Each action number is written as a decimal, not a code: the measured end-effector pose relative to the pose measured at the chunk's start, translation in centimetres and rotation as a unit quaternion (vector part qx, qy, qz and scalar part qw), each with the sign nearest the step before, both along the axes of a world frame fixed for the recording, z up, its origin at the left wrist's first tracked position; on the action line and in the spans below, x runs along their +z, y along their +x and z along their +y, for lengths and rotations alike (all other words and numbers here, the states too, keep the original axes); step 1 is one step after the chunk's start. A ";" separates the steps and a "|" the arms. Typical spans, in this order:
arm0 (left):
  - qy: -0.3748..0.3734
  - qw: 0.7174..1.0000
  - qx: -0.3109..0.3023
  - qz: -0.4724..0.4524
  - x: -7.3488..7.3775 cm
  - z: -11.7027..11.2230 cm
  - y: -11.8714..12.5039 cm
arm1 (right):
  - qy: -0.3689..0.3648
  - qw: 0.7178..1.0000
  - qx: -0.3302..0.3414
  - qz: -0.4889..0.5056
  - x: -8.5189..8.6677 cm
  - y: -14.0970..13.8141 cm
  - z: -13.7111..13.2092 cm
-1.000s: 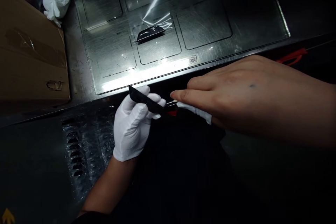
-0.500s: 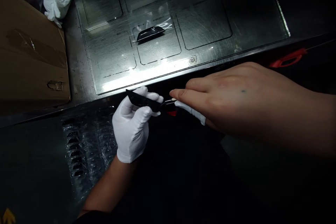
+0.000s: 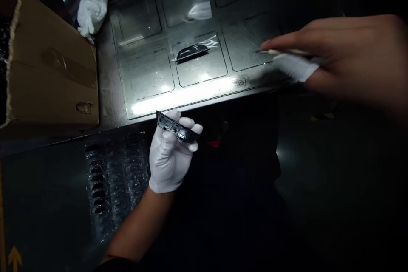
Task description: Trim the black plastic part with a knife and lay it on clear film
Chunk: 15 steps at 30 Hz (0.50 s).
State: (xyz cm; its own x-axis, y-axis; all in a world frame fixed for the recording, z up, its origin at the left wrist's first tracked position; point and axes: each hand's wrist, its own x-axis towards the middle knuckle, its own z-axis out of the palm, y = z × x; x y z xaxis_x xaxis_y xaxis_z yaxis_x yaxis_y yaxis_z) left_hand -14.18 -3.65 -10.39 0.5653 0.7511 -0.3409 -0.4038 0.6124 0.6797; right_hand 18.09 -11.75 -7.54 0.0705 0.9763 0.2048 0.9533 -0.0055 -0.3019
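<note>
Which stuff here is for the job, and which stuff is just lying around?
For the job:
left hand in a white glove, holding a small black plastic part
right hand with a thin pointed tool and white cloth

Lying around:
black part on a steel sheet
cardboard box
crumpled white cloth
bubble wrap

Small part (image 3: 192, 52) on a steel sheet (image 3: 143, 72) (crumpled cloth (image 3: 92, 12) behind), cardboard box (image 3: 47, 59) left

The left hand (image 3: 170, 157) wears a white glove (image 3: 165, 170) and holds a glossy black plastic strip (image 3: 177, 128). Under the right hand (image 3: 347, 46) shows a white cloth (image 3: 295, 67). The grey steel table (image 3: 143, 85) carries thin dark rectangular outlines; the cardboard box (image 3: 47, 59) is tan.
</note>
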 end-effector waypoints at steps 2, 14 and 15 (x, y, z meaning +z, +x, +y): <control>-0.009 1.000 0.002 0.013 -0.1 0.3 0.2 | 0.001 0.996 -0.090 -0.010 -2.0 3.3 0.6; 0.061 0.959 -0.163 0.223 0.7 0.1 5.0 | 0.263 0.933 -0.198 0.148 -7.0 4.5 -1.8; 0.081 0.934 -0.241 0.251 0.8 0.1 5.8 | 0.249 0.921 -0.179 0.239 -8.0 2.8 -3.4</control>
State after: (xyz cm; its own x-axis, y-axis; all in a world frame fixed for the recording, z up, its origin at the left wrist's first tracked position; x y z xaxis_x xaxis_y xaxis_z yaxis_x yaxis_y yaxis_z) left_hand -8.35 -3.53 -9.61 0.6512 0.5154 -0.5570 0.2861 0.5130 0.8093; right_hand 20.92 -15.11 -15.56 0.5682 0.6660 0.4834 0.6752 -0.0415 -0.7365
